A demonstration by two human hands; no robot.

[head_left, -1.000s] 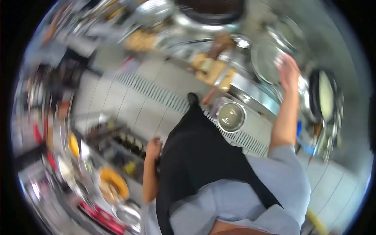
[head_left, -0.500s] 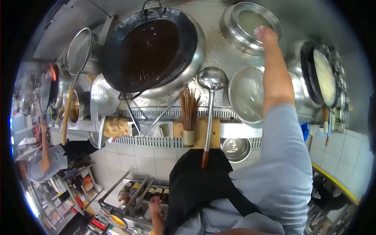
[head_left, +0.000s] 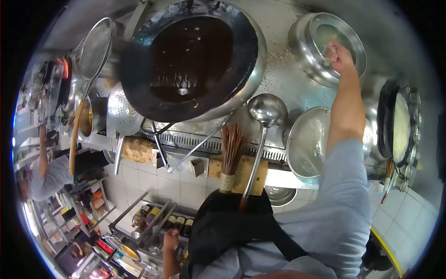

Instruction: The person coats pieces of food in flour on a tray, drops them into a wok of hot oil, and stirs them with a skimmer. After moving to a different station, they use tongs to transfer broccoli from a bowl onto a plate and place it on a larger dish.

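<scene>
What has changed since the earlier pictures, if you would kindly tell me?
The right hand has moved forward from beside the steel pot to over its mouth, fingers now curled; whether it holds anything is unclear. The view has swung, bringing the big wok fully into sight. The left hand stays low at the side; wok and ladle seem unmoved.

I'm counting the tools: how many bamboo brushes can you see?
2: one brush left of the ladle, another brush below the black pan at far right. More may be hidden.
</scene>
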